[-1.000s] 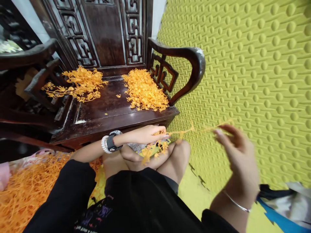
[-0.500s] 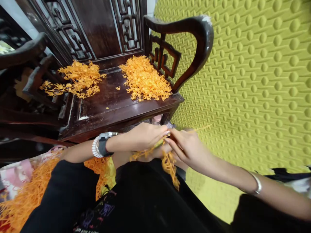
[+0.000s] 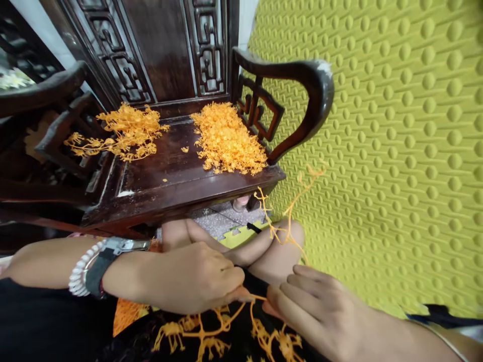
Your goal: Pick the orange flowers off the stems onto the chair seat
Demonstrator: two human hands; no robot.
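Note:
Low in the head view, my left hand [image 3: 204, 279] is closed, pinching a thin orange plastic branch [image 3: 204, 333] whose clustered tips hang below it. Close to its right, my right hand [image 3: 320, 306] pinches the same orange strand, which shows in the short gap between the hands. A bare forked orange stem [image 3: 290, 221] rises out past my right hand. More orange clusters dangle below the gap over the dark clothing. The fingertips of both hands are partly hidden.
A dark carved wooden chair [image 3: 181, 188] stands ahead, bearing a dense pile of orange pieces [image 3: 228, 141] and a looser heap of orange branches [image 3: 132, 131]. Orange strands [image 3: 128, 314] lie by my left forearm. A yellow bumpy mat surface [image 3: 377, 151] covers the right side.
Both hands have come lower and nearer, with a small gap now between them. The orange branch is spread wider, and its forked stem stands up past my right hand. The view has shifted slightly.

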